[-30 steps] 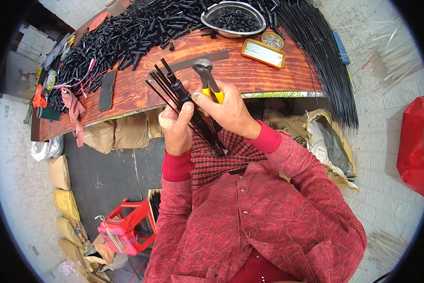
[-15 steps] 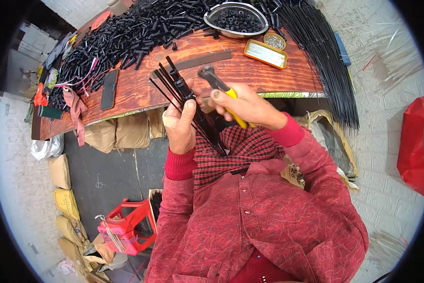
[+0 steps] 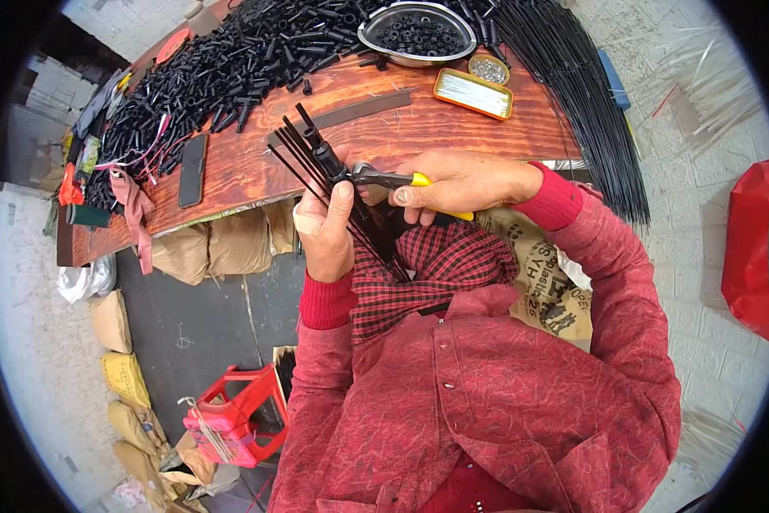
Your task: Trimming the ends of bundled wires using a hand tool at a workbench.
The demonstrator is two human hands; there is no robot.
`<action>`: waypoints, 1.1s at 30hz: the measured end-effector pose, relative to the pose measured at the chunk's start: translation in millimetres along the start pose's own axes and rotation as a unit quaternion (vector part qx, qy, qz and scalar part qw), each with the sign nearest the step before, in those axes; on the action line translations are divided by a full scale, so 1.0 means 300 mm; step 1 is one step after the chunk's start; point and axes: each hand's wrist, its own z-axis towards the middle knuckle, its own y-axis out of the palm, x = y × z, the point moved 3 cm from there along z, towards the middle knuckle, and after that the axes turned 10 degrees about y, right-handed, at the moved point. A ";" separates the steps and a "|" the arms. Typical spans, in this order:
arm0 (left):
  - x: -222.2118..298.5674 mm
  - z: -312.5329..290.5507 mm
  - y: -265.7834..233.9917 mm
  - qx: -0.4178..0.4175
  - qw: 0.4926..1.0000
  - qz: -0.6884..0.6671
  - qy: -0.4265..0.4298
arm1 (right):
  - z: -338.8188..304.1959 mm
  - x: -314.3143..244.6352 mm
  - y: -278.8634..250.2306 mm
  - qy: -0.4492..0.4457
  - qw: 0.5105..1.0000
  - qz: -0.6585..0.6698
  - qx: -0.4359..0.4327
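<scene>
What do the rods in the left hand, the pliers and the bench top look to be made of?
Rods: matte black, thin and straight, likely coated metal or plastic; can't tell which. Pliers: dull grey steel head, glossy yellow handle, probably plastic or rubber. Bench top: reddish-brown wood, with visible grain and a slight varnish sheen.

We see glossy varnished wood on the table [image 3: 453, 128]. The pliers [image 3: 393, 179] have grey metal jaws and yellow plastic grips. Our rods [image 3: 350, 197] look matt black.

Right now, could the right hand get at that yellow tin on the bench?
Probably not at once: the right hand is closed around yellow-handled pliers, whose head is at the black rods held by the left hand. The yellow tin lies open on the bench just beyond, with nothing between.
</scene>
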 end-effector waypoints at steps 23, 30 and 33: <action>-0.024 0.014 0.085 0.046 0.982 0.160 0.091 | -0.026 -0.091 0.028 -0.056 0.807 -0.482 0.337; -0.028 -0.001 0.059 0.045 0.988 0.142 0.045 | -0.053 -0.083 -0.018 0.088 0.987 -0.122 0.061; -0.026 -0.002 0.058 0.046 0.993 0.101 0.039 | -0.055 -0.090 -0.029 0.085 0.991 -0.103 0.015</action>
